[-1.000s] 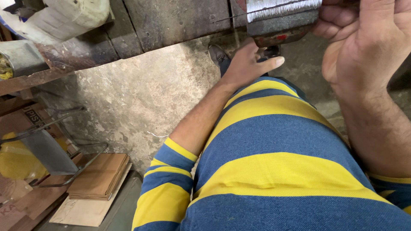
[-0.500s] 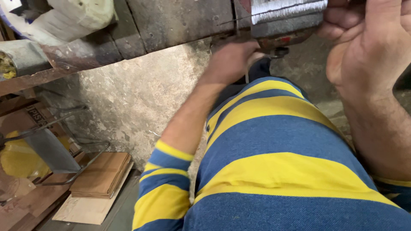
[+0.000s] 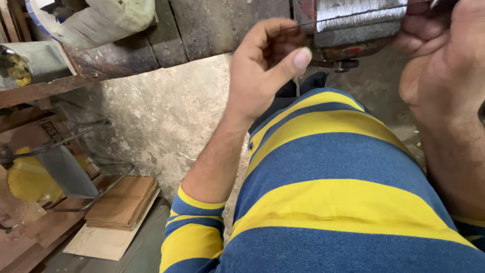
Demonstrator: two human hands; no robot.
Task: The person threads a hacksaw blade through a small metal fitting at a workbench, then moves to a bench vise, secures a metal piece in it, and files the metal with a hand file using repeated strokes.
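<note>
1. The left hand (image 3: 262, 71) is raised in front of the desk (image 3: 212, 25) edge, its grip narrow: thumb and forefinger are pinched on a thin wire (image 3: 303, 26) that runs off to the right.
2. That wire leads to a block wound with silvery wire (image 3: 358, 12), which sits at the desk's edge, just beside the left hand's fingertips.
3. The right hand (image 3: 444, 65) is up against the right end of the wound block; its fingers are cut off by the frame, so I cannot tell how its grip stands.
4. A blue and yellow striped shirt (image 3: 333, 202) fills the foreground.
5. Down on the left, a stack of thin wooden boards (image 3: 121, 202) lies on the floor by a rough concrete wall (image 3: 151, 116).
6. A metal tin (image 3: 30, 63) rests on a ledge at far left.
</note>
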